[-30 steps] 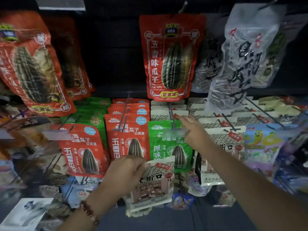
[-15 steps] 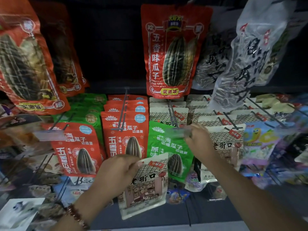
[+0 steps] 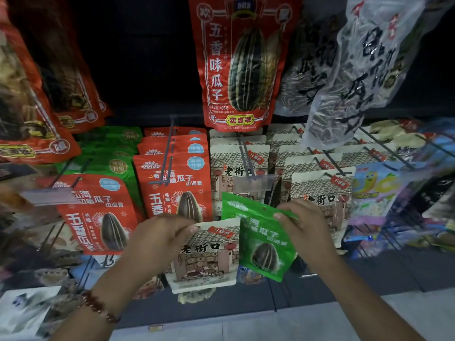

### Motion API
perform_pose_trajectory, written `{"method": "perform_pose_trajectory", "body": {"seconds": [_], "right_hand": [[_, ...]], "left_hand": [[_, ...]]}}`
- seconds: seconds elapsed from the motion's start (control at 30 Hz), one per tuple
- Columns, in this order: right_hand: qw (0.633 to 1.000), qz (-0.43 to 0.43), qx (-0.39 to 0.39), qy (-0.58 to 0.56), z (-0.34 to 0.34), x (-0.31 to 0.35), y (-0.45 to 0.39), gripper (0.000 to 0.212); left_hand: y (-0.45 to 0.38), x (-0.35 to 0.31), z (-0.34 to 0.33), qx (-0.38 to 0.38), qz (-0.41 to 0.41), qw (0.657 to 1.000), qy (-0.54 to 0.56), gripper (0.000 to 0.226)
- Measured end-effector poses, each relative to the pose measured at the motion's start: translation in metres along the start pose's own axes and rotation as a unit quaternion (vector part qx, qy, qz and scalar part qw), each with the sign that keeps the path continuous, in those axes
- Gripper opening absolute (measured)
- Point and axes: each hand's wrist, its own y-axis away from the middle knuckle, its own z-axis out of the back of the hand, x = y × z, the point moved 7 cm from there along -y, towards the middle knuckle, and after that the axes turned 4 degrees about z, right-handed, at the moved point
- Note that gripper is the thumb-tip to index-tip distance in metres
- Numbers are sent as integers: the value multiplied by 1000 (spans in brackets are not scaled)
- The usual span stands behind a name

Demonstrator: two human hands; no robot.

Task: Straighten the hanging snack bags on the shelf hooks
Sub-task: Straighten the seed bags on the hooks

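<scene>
Green seed bag (image 3: 261, 239) has just come off its hook (image 3: 246, 158), pinched in the right hand (image 3: 304, 225); left hand (image 3: 157, 239) pinches the cream bag (image 3: 206, 259). Rehanging presumably follows.

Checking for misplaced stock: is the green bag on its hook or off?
Off. The green bag is tilted, pinched in the right hand; its hang hole shows empty.

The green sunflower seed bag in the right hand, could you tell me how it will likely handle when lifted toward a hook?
The green sunflower seed bag is probably light: the right hand holds it by one top corner. It hangs tilted, so it will likely swing. Its glossy film may slip in the grip.
</scene>
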Motion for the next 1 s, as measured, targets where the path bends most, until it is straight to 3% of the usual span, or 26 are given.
{"method": "perform_pose_trajectory", "body": {"seconds": [0.07,0.17,0.57,0.8,1.0], "right_hand": [[1000,10,-2,-4,9,0,11,21],[1000,16,-2,-3,27,4,25,34],[993,86,-57,60,106,41,61,26],[994,81,-57,50,108,51,57,32],[994,85,-57,40,102,69,50,36]], "left_hand": [[1,5,-2,9,10,1000,-5,57],[0,6,-5,13,18,1000,1,37],[-29,-9,-21,30,15,999,30,36],[-74,-28,-20,21,26,997,75,23],[-102,-51,-33,40,-25,997,58,19]]}}
